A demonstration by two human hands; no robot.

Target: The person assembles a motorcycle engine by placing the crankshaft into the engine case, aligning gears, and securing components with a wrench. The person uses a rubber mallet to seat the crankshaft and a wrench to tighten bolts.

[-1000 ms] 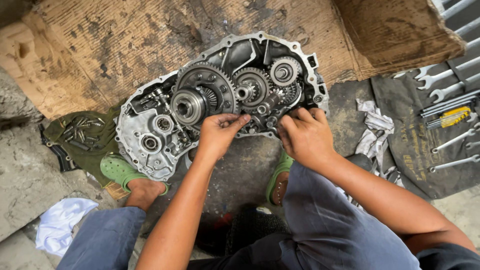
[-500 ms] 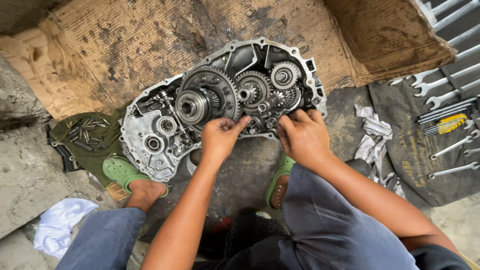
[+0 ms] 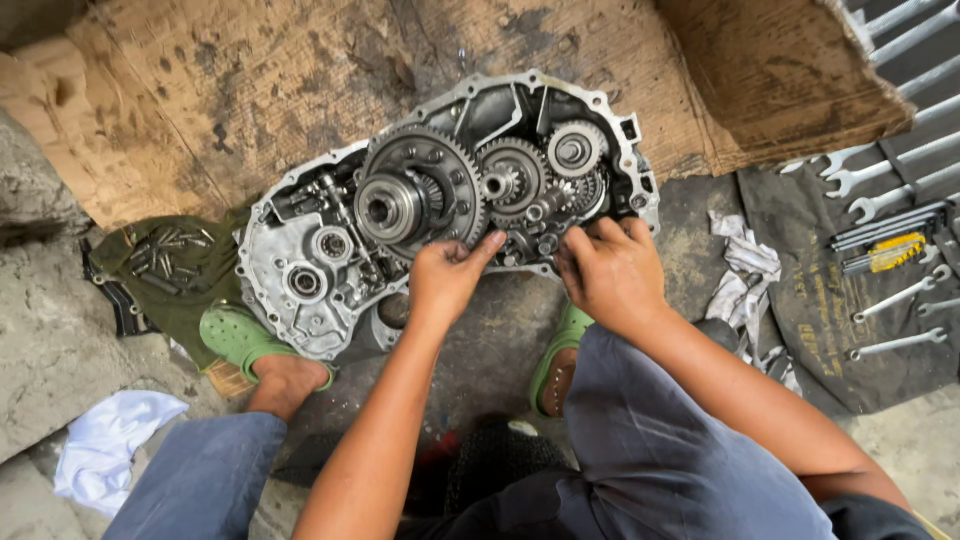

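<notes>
A person squats on a grimy floor (image 3: 480, 360) over an open gearbox housing (image 3: 300, 235), a cast aluminium case lying flat on worn cardboard (image 3: 230, 90) with its gears facing up. The left hand (image 3: 447, 275) rests at the lower edge of the gear cluster, fingers (image 3: 487, 245) held close together and stretched toward the small gears just below the large ring gear (image 3: 425, 190); whether they pinch anything I cannot tell. The right hand (image 3: 610, 270) sits just beside it at the housing's lower right rim, fingers (image 3: 575, 243) curled down into the gear area, and their grip is hidden too. Two smaller gears (image 3: 512, 180) stand to the right of the ring gear (all oily and dark). Green clogs (image 3: 240, 335) cover the feet, one touching the housing's lower left edge. To the left, a green cloth (image 3: 175, 290) holds loose bolts (image 3: 165, 255). A white rag (image 3: 110, 445) lies at the lower left, another crumpled rag (image 3: 745, 265) to the right, and wrenches (image 3: 895, 295) are laid out on a dark mat (image 3: 800, 310) at the far right.
</notes>
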